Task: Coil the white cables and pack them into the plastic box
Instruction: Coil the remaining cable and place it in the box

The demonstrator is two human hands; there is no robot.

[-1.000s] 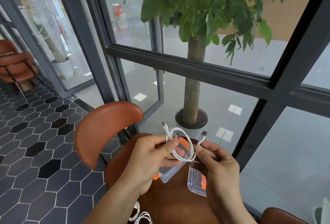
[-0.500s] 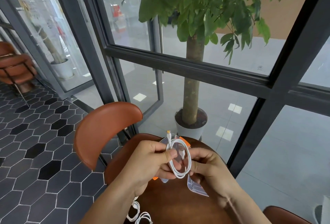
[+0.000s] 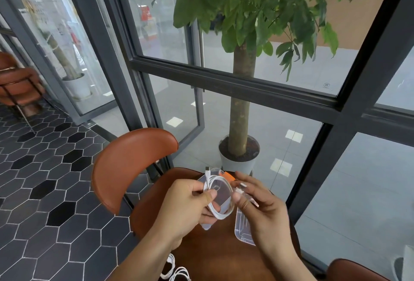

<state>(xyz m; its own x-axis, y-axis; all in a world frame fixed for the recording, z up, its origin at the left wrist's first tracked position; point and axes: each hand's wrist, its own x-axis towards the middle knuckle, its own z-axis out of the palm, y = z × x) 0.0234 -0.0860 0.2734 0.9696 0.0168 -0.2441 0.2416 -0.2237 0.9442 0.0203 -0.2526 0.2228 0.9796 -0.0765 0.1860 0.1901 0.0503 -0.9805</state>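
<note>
A white cable [image 3: 220, 200] is wound into a small coil held above the round wooden table [image 3: 215, 256]. My left hand [image 3: 188, 204] pinches the coil's left side, with one plug sticking up past the thumb. My right hand [image 3: 257, 202] holds the coil's right side and the other plug end between thumb and fingers. Under the hands lie a clear plastic box [image 3: 207, 225] with an orange clip and its clear lid [image 3: 243, 232]. More loose white cables [image 3: 177, 274] lie at the table's near edge by my left forearm.
A brown leather chair [image 3: 130, 162] stands left of the table, and another chair back [image 3: 356, 269] shows at bottom right. A potted tree [image 3: 240, 110] stands behind the table against dark-framed glass walls. Hexagonal dark floor tiles spread to the left.
The free plug end that stuck up on the right has been brought down against the coil by my right hand. The coil has dropped slightly lower over the box.
</note>
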